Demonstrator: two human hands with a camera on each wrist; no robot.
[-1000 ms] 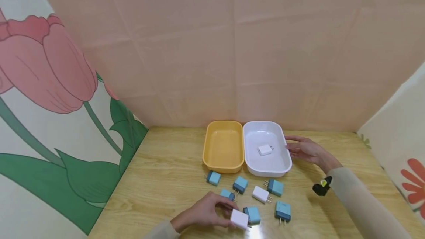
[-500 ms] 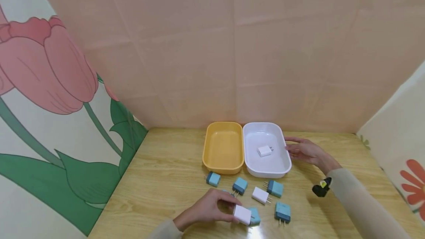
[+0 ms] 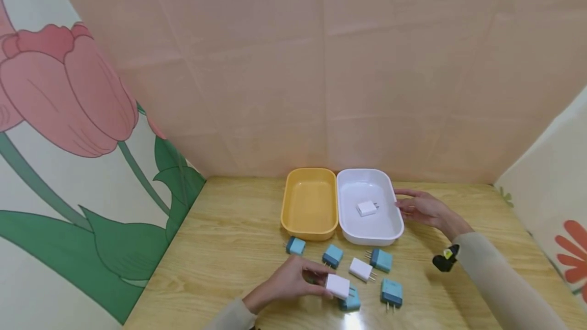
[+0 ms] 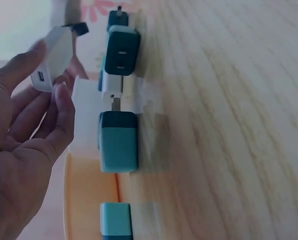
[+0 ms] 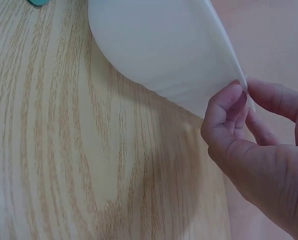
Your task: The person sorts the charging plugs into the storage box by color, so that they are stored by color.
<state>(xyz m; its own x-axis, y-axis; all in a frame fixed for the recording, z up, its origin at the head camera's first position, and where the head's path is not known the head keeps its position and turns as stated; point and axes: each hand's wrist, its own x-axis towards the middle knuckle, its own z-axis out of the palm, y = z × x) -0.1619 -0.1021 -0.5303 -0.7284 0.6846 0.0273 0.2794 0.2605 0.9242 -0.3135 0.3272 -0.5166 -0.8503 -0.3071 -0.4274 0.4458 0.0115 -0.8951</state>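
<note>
My left hand (image 3: pixel 293 280) pinches a white charger plug (image 3: pixel 338 286) between thumb and fingers, raised above the wooden table; a USB slot shows on that plug (image 4: pixel 54 60) in the left wrist view. Just below it in the head view lies a blue charger plug (image 3: pixel 350 301), partly hidden. My right hand (image 3: pixel 426 209) grips the right rim of a white tray (image 3: pixel 396 223); the right wrist view shows thumb and curled fingers at the rim (image 5: pixel 239 75). Inside that tray lies another white charger plug (image 3: pixel 367 208).
A yellow tray (image 3: pixel 288 225) stands against the white one's left side. In front of the trays lie another white plug (image 3: pixel 361 269) and several blue plugs, among them one at the right (image 3: pixel 391 292) and one at the left (image 3: pixel 295 245). A curtain-like sheet (image 3: pixel 321 90) rises behind.
My left hand has lifted the white charger plug slightly forward and to the right, over the blue one. My right hand stays on the white tray's rim.
</note>
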